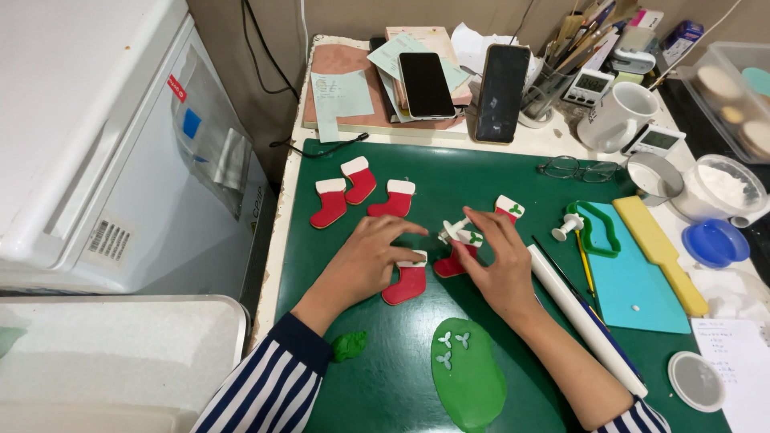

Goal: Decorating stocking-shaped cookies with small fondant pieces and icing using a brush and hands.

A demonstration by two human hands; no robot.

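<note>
My left hand (365,258) rests on the green cutting mat (481,172), fingertips touching a red stocking-shaped cookie with a white cuff (407,283). My right hand (497,261) pinches a small white plunger cutter (455,231) over another red stocking cookie (455,258) bearing a green holly leaf. A further stocking with a leaf (508,208) lies just beyond my right fingers. Three plain stockings (361,178) sit at the mat's far left. A rolled-out green fondant sheet (468,371) with leaf-shaped cut-outs lies near me.
A white rolling pin (584,319) lies right of my forearm, beside a teal mat (634,281), a yellow smoother (658,248) and a green stocking cutter (597,232). A green fondant lump (349,345), eyeglasses (579,168), a mug (618,116), two phones (425,84) and bowls crowd the edges.
</note>
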